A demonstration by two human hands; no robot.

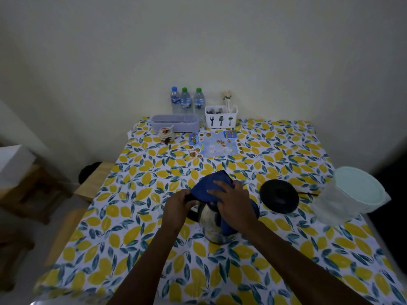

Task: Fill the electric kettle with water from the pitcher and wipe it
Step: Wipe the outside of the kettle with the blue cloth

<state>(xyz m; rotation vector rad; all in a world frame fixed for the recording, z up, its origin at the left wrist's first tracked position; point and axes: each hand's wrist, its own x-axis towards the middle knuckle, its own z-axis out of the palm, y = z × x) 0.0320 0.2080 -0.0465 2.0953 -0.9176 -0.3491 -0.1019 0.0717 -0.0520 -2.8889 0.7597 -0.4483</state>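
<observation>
A shiny steel electric kettle (210,225) stands on the lemon-print tablecloth (132,216) in the middle of the table. My left hand (177,209) grips its black handle on the left side. My right hand (233,203) presses a blue cloth (211,183) over the kettle's top; the cloth also hangs down the kettle's right side. The black round kettle base (279,196) lies just to the right, with its cord running right. A clear plastic pitcher (350,194) with a pale green lid stands at the right edge.
At the back against the wall stand three water bottles (187,101), a white cutlery caddy (221,116) and a grey oblong container (176,122). A small jar (166,133) and a printed menu sheet (214,144) lie behind the kettle. Wooden furniture stands left of the table.
</observation>
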